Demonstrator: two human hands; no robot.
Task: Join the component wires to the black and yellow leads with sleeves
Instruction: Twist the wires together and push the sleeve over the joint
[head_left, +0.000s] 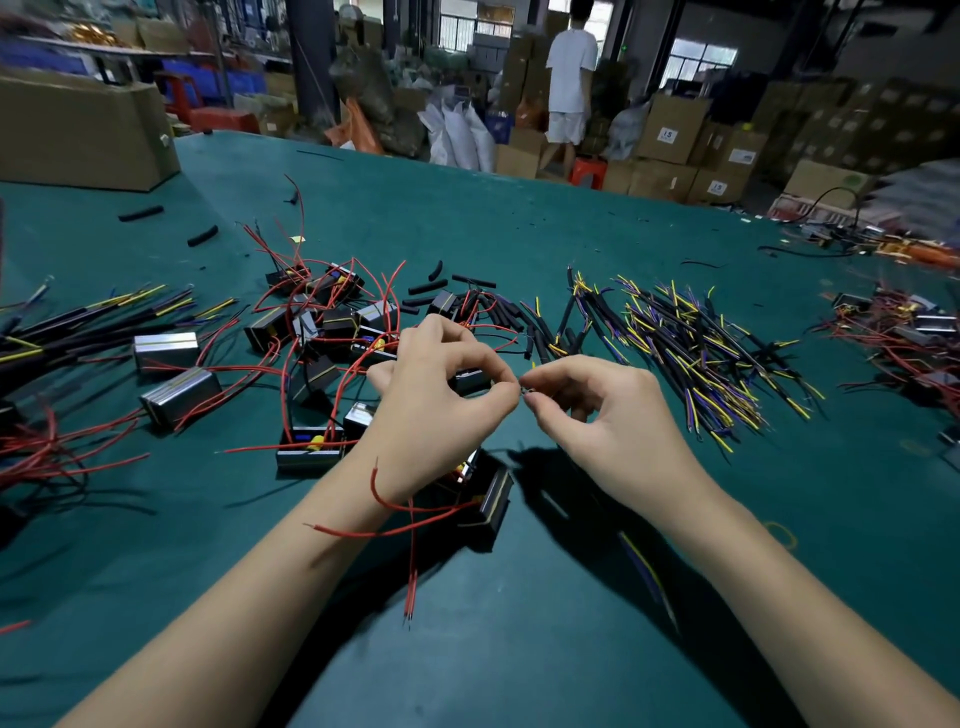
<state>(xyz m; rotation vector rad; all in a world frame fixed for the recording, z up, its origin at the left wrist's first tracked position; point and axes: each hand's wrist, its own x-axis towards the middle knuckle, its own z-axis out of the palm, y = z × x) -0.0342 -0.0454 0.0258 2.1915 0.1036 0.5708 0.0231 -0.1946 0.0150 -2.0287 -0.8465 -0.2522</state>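
Cardboard boxes, person in bkgd

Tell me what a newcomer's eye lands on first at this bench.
First, the left hand and right hand meeting at centre, fingertips pinching something small between them. Next, the tangle of red wires and boxy components on the left of the green table. Then the heap of black and yellow leads at right.

A warehouse-style assembly workshop: a broad green work table is strewn with small boxed components trailing red wires and a heap of black and yellow leads. Behind it, stacked cardboard cartons, stuffed sacks and blue storage bins crowd the floor, where a person stands.
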